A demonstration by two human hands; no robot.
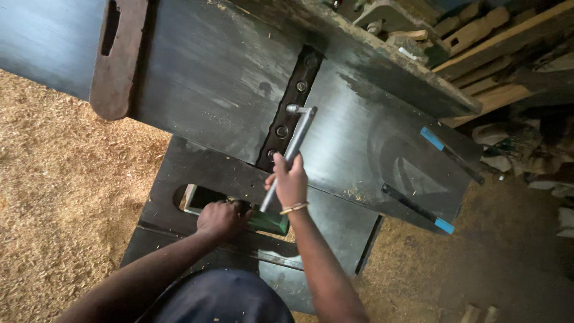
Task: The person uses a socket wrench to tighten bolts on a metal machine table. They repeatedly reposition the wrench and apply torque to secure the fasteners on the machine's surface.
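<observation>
My right hand (289,182) grips the lower shaft of a grey L-shaped socket wrench (296,138). The wrench's bent head sits on a bolt in the cutter slot (291,106) of a dark metal planer machine table (215,84). A row of bolts runs along that slot. My left hand (222,219) is closed low on the machine's side, at a green part (269,222) by an oval opening (200,197); what it grips is hidden.
Sawdust (60,179) covers the floor at left. Two dark blades with blue-taped ends (441,225) lie on the right half of the table. A brown wooden push block (117,60) rests at upper left. Stacked timber (490,48) lies at upper right.
</observation>
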